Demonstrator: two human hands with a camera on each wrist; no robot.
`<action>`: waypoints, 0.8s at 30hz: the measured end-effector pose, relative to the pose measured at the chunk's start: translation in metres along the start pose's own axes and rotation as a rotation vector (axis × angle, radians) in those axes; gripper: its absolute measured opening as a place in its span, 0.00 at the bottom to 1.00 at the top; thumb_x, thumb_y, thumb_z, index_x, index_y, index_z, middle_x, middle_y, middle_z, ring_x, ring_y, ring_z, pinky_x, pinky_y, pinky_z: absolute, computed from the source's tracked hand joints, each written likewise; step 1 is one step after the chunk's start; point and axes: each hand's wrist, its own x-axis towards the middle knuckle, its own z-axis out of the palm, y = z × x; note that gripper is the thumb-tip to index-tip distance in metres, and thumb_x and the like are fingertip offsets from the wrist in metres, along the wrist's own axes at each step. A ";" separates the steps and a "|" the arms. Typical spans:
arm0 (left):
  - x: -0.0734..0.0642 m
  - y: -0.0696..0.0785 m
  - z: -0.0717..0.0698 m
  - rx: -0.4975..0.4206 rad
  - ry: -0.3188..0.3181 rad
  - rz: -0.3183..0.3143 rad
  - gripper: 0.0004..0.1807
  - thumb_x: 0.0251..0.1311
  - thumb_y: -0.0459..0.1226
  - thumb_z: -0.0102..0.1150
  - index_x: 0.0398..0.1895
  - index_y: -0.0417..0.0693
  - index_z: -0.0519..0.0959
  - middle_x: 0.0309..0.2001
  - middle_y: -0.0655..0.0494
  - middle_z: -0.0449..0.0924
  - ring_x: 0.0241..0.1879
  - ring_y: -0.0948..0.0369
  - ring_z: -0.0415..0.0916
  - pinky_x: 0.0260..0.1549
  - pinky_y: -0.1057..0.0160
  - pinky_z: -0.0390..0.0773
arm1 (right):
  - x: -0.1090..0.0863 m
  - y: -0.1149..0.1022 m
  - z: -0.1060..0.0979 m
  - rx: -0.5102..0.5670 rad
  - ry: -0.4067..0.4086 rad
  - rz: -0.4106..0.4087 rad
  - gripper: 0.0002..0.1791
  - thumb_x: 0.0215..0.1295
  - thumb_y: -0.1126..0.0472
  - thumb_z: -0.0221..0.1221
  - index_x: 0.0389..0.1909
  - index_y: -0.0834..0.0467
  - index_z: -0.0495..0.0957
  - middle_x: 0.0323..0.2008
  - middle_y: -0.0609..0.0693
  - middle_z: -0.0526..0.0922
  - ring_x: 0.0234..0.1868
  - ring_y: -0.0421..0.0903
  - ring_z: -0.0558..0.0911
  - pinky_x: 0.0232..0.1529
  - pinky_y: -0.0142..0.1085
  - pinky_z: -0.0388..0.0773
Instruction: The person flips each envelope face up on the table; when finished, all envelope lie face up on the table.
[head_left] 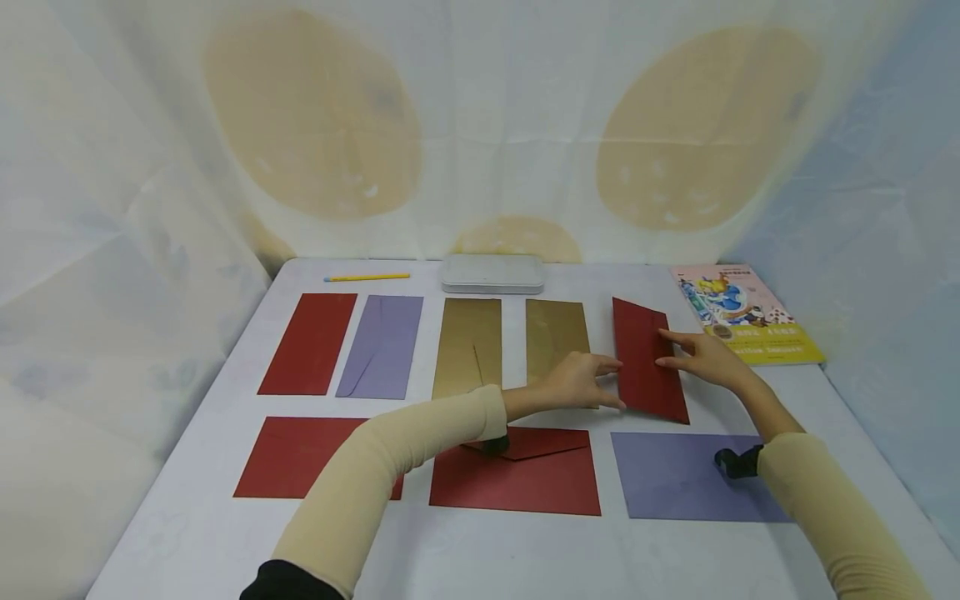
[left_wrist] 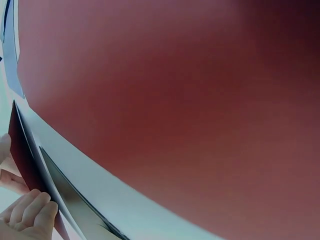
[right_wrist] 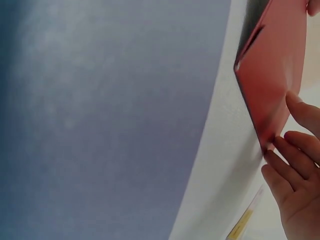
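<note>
A red envelope stands tilted up off the table at the right of the upper row, between both hands. My left hand holds it by its left edge; in the left wrist view the left fingers bend against it. My right hand pinches its right side. In the right wrist view the right thumb lies on the red face, the other fingertips along its edge. Beside the left hand lies a gold envelope, partly covered by it. Below the right wrist a purple envelope lies flat.
Red, purple and gold envelopes lie farther left. In front are two more red envelopes, one partly under the left sleeve. A pencil, a pale case and a picture book lie at the back.
</note>
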 end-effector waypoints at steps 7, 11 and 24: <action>0.005 0.006 0.004 0.058 -0.005 -0.025 0.37 0.46 0.51 0.75 0.59 0.46 0.77 0.53 0.58 0.81 0.53 0.71 0.75 0.44 0.79 0.70 | 0.001 -0.001 0.000 -0.035 0.010 0.012 0.42 0.63 0.46 0.62 0.69 0.68 0.60 0.64 0.76 0.60 0.62 0.75 0.62 0.54 0.64 0.66; 0.006 0.006 0.006 0.106 -0.014 -0.002 0.35 0.46 0.50 0.75 0.58 0.47 0.78 0.53 0.59 0.81 0.50 0.72 0.76 0.41 0.80 0.70 | -0.002 -0.001 0.001 -0.062 0.017 0.009 0.42 0.63 0.47 0.62 0.69 0.67 0.60 0.65 0.75 0.60 0.62 0.75 0.62 0.54 0.63 0.66; 0.005 0.013 0.004 0.223 -0.228 0.229 0.29 0.61 0.47 0.64 0.63 0.47 0.74 0.50 0.58 0.82 0.31 0.71 0.65 0.32 0.79 0.65 | -0.027 -0.011 0.003 -0.120 0.043 -0.078 0.33 0.63 0.51 0.64 0.63 0.65 0.71 0.59 0.71 0.71 0.58 0.72 0.71 0.49 0.62 0.72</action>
